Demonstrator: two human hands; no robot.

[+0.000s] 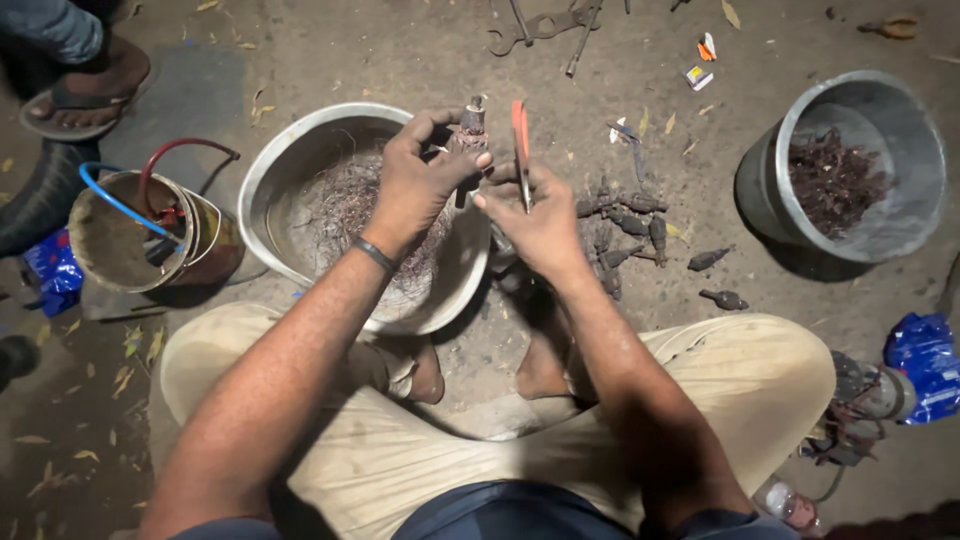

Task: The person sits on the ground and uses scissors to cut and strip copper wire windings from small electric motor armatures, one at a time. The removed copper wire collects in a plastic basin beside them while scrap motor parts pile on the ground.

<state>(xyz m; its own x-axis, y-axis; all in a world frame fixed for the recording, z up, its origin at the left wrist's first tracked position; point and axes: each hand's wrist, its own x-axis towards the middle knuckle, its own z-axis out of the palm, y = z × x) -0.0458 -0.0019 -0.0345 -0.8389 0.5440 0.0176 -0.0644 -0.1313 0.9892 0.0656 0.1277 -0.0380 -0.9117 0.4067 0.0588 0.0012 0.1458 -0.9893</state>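
My left hand (420, 180) grips a small dark wound motor part (470, 128), held upright over the rim of a wide metal bowl (290, 150). My right hand (540, 215) holds a thin tool with an orange-red handle (520, 135), its blade pointing down beside the part. The two hands nearly touch above the bowl's right edge. Tangled fine copper wire (345, 205) lies in the bowl. A pile of several similar dark parts (620, 225) rests on the ground just right of my right hand.
A grey bucket (905, 225) with dark scrap stands at the right. A rusty tin with blue and red tubes (150, 235) sits at the left. Another person's sandalled foot (85, 90) is at top left. Wrenches (545, 25) lie at the top. My crossed legs (740, 380) fill the foreground.
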